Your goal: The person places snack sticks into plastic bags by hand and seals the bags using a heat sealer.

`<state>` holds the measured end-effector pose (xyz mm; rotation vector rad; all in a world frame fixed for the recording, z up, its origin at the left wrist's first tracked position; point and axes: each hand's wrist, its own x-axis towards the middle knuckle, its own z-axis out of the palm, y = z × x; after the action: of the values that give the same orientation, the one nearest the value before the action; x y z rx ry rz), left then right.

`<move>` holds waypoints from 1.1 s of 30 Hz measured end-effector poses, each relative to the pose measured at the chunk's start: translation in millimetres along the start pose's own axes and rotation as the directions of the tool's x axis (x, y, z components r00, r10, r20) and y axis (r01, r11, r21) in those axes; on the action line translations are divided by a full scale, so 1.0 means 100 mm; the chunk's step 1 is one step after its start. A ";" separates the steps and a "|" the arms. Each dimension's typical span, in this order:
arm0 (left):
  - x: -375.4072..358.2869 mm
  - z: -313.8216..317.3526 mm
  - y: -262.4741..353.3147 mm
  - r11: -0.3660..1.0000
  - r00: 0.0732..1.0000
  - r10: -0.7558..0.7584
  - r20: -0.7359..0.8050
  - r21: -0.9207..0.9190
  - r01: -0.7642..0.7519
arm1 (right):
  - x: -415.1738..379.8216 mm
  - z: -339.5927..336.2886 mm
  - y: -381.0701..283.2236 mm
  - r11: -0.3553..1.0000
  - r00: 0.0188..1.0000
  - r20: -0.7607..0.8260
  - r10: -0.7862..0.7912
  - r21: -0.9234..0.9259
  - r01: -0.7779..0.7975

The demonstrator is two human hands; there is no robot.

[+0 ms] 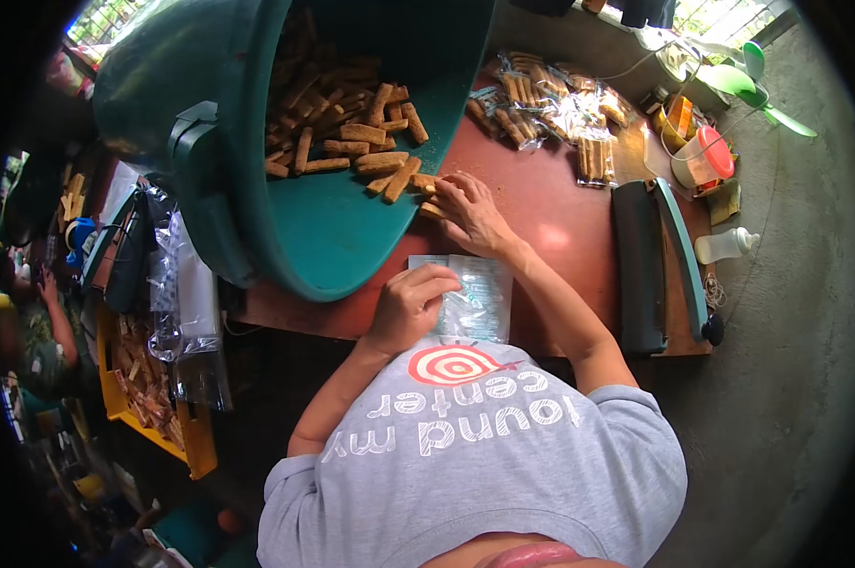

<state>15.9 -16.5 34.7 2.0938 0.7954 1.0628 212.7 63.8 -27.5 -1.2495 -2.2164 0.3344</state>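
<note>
My right hand [476, 216] reaches to the lip of a big green tub [347, 241] lying on its side, its fingers closed on brown biscuit sticks [431, 210]. Inside the tub is a heap of the same sticks [352, 133]. Close to my chest, my left hand [413, 301] is curled with its fingers together at the edge of a clear printed plastic bag [479, 301]. The bag lies flat on the reddish table [560, 256]. Whether the left fingers pinch the bag's edge is hard to see.
Filled packs of sticks [560, 99] are piled at the back of the table. A bag sealer [662, 260] stands at the right edge, near a white bottle [725, 246] and a red-lidded container [706, 156]. On the left are a yellow crate [195, 435] and another person [49, 331].
</note>
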 end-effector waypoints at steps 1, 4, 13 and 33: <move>0.01 0.01 0.00 1.000 1.000 0.004 0.003 -0.009 -0.004 | -0.01 0.04 0.03 0.989 1.000 -0.011 0.005 0.147 -0.004; 0.06 0.03 0.02 1.000 1.000 0.026 0.017 0.001 -0.026 | -0.04 0.10 0.05 0.997 1.000 0.012 0.008 0.081 -0.009; 0.15 0.06 0.01 0.999 0.999 0.029 0.041 0.012 -0.030 | -0.15 0.01 -0.01 0.999 1.000 -0.022 0.004 0.042 -0.003; 0.40 0.07 0.04 0.996 0.996 0.054 -0.065 0.068 -0.050 | -0.38 -0.08 0.07 0.986 0.994 -0.059 0.097 -0.131 -0.104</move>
<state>42.5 9.5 52.6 2.1549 0.8228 1.1534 237.3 34.6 -37.5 -1.4289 -2.1662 0.1917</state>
